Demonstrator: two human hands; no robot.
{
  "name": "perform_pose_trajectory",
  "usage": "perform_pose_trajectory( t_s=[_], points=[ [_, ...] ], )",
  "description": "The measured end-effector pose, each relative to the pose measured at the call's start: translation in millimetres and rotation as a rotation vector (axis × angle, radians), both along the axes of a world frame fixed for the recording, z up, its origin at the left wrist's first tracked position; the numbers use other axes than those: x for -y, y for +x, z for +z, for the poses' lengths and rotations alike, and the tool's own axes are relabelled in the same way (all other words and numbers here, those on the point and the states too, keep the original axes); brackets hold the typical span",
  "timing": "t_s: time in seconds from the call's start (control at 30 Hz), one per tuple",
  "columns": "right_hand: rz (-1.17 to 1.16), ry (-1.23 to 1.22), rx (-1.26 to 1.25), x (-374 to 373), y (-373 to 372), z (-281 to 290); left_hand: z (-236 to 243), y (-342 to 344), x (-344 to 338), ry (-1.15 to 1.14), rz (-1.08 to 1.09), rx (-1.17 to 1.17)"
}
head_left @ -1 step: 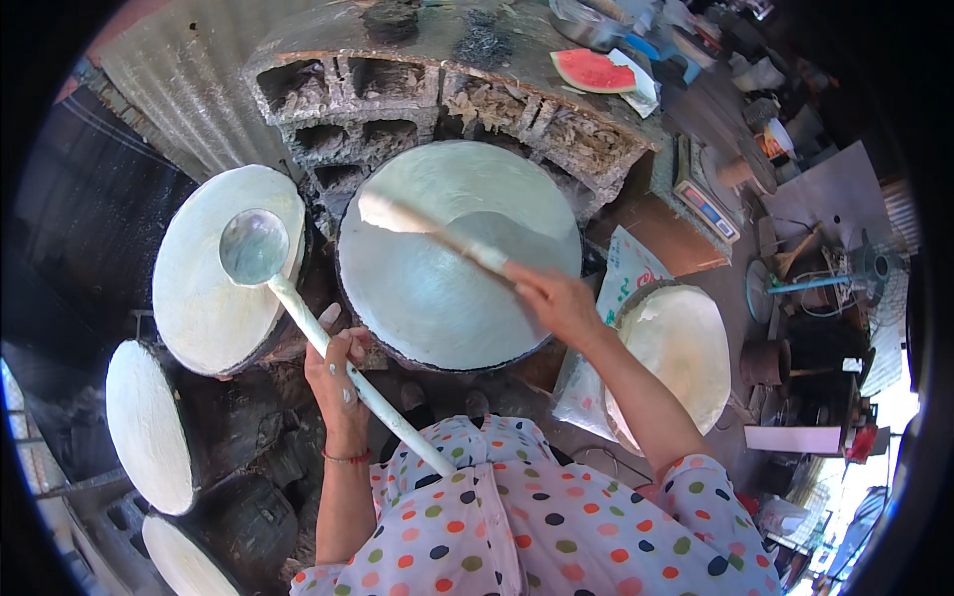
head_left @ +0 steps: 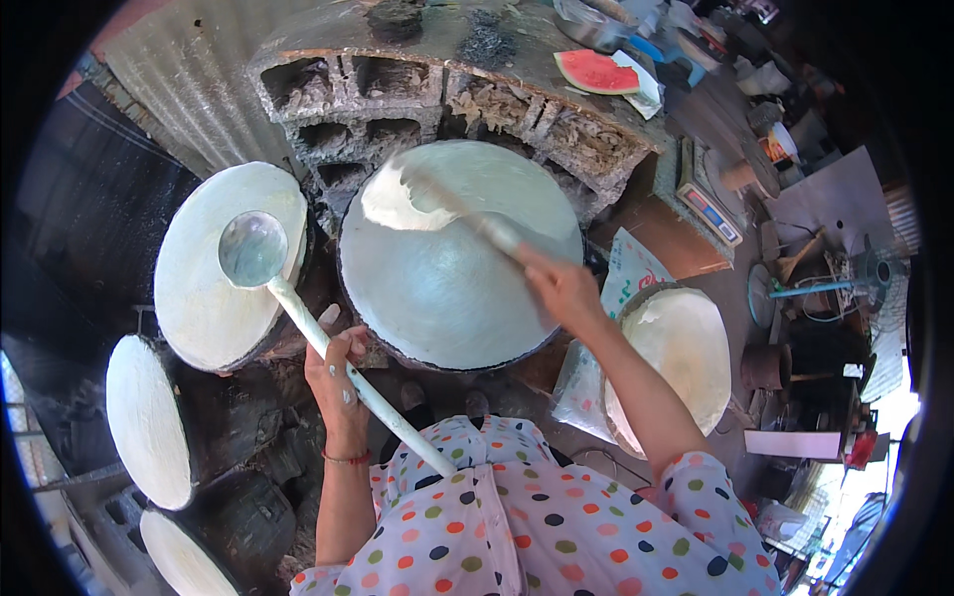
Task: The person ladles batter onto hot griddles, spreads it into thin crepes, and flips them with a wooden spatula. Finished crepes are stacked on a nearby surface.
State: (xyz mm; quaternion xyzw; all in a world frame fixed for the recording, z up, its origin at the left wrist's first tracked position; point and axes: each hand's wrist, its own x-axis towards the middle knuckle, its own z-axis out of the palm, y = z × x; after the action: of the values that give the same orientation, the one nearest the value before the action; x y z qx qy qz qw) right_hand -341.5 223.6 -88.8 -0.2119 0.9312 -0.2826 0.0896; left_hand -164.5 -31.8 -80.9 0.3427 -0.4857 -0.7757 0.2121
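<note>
Through my feed I see a rough workshop: sooty block counter, corrugated sheet left of it, weighing scale right.

A head-worn fisheye camera looks down over the polka-dot shirt at the nearby pan.

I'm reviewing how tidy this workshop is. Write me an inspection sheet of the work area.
Surface: block ledge, rough, with dark smudges on top.
Job's things: wide round pan with a cream-coloured patch; pale-handled ladle; long-handled tool, blurred at its far end.
Clutter: watermelon slice on the ledge; scale to the right.
Hands: left hand grips the ladle's handle; right hand grips the tool.
Cables: cannot tell; details around the blue pole are too small.
Surroundings: corrugated sheet, upper left.
</note>
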Motion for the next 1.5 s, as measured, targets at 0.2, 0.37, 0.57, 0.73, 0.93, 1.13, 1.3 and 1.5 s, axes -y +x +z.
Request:
perform_pose_trajectory(
  t_s=[0.2, 0.37, 0.57, 0.73, 0.93, 1.13, 1.3, 1.5],
  points=[
    [0.153, -0.315, 0.237, 18, -57, -26, 7, 15, -25, -0.051, 0.103, -0.005],
    [0.291, -0.108, 0.160, -6, -16, 1, -1, 35, -36, -0.081, 0.178, 0.028],
    [0.039, -0.136, 0.379, 27, -88, 10, -5, 49, -53, -0.099, 0.209, 0.036],
    [0.502, -0.211, 0.325, -3, -52, -11, 1, 58, -65, -0.114, 0.259, 0.053],
    [0.324, -0.278, 0.173, 2, -85, -9, 1, 58, -79, -0.108, 0.263, 0.035],
    [0.593, -0.170, 0.343, -2, -62, -7, 5, 65, -87, -0.136, 0.292, 0.052],
    [0.569, -0.154, 0.210, -28, -58, 16, 8, 70, -87, -0.142, 0.342, 0.071],
    [0.564, -0.110, 0.375, 17, -76, 0, 9, 68, -93, -0.159, 0.294, 0.072]
  ],
)
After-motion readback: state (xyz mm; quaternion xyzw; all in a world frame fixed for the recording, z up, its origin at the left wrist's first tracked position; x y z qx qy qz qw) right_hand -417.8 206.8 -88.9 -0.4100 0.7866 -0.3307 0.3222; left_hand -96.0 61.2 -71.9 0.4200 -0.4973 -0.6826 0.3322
